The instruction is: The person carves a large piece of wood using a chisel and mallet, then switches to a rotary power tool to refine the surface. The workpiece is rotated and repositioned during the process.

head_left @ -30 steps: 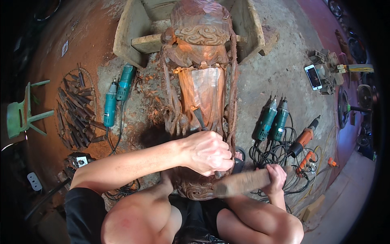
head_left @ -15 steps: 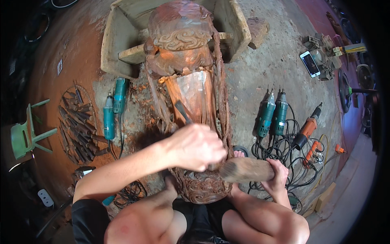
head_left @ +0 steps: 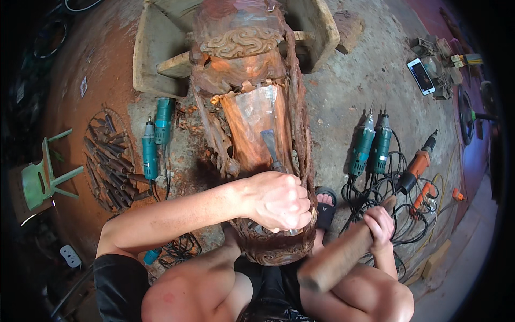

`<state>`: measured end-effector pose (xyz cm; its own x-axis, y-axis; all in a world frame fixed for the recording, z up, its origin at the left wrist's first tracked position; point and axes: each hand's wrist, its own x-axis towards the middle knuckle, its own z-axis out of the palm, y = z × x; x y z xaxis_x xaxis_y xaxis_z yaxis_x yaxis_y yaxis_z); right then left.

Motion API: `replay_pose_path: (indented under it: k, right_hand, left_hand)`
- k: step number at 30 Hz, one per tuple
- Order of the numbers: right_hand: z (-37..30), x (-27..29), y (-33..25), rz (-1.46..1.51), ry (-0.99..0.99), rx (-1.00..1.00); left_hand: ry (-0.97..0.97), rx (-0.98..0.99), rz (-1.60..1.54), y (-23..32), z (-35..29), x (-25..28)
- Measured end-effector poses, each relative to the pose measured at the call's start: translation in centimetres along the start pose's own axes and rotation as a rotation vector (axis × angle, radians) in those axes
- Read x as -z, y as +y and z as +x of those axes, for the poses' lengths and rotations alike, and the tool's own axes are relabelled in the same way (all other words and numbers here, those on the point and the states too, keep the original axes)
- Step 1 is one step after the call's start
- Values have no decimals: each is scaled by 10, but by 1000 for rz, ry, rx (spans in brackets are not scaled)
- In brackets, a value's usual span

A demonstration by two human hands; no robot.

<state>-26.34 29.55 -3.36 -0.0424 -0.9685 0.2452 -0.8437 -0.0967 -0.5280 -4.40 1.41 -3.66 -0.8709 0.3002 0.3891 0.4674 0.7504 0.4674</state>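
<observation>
Chisel (head_left: 271,145): blade shifted rightward on the carving (head_left: 244,126) since half a second ago, and less slanted;
Wooden mallet (head_left: 338,257): free end swung from beside the left hand (head_left: 279,201) down over the right thigh (head_left: 362,290);
Sandal (head_left: 325,217): more uncovered.

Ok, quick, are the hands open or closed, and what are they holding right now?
Left hand: closed around the handle of a chisel.
Right hand: closed, holding a wooden club.

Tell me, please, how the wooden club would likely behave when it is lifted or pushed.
The wooden club looks thick and solid, so probably stiff and rather heavy. Its rounded sides suggest it could roll. Its dull wood seems unlikely to slip from the right hand.
</observation>
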Motion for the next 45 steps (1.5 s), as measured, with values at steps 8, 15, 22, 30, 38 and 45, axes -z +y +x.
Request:
replay_pose_path:
  k: [8, 15, 22, 30, 38, 45]
  right_hand:
    - [9, -16, 30, -38, -9, 176]
    - [23, -9, 19, -152, -71, 118]
    - [28, 6, 13, -53, -10, 253]
    - [27, 16, -2, -137, -86, 165]
    - [39, 23, 10, -230, -29, 265]
    - [25, 5, 25, -186, 17, 343]
  left_hand:
    - [-37, 7, -40, -3, -1, 8]
    - [-168, 20, -65, -3, 3, 22]
    - [-123, -6, -12, -6, -1, 16]
    - [-158, -47, 61, -1, 5, 17]
    - [-252, 6, 58, -7, 13, 21]
    - [-247, 1, 52, -9, 11, 24]
